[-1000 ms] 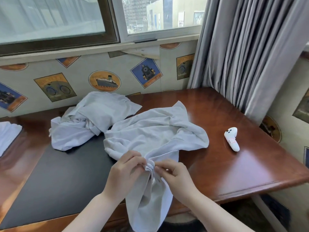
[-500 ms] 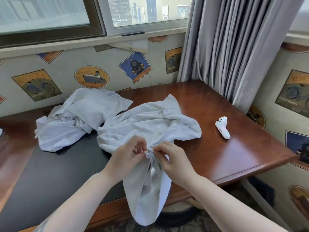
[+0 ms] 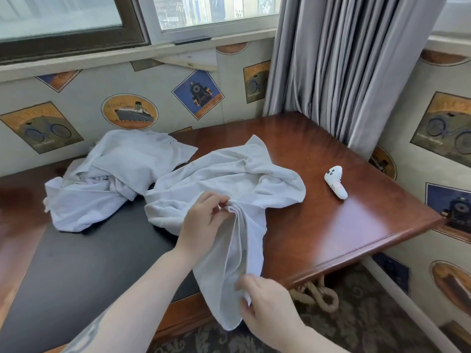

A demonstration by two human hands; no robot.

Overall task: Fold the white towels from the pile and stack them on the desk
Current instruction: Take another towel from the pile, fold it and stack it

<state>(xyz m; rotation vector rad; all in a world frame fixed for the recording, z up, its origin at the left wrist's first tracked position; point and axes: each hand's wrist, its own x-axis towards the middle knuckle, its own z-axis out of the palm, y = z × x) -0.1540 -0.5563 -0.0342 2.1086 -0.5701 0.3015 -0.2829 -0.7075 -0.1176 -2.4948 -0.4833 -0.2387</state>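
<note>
Head view: your left hand (image 3: 204, 220) pinched the towel (image 3: 229, 179), your right hand (image 3: 265, 301) gripped its hanging end; dragging risked catching the pile (image 3: 114, 179).

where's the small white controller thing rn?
In the head view, the white controller lies on the bare wood of the desk, right side, apart from the white towel to its left and near the grey curtain.

A glossy reddish-brown wooden desk (image 3: 331, 225) with a black inset pad (image 3: 89, 263) stands under a dark-framed window (image 3: 76, 21) letting in daylight. Cream wallpaper printed with ship, train and bicycle emblems (image 3: 130, 112) covers the walls, grey pleated curtains (image 3: 344, 67) hang at the corner, and a dark patterned carpet (image 3: 356, 327) covers the floor.
</note>
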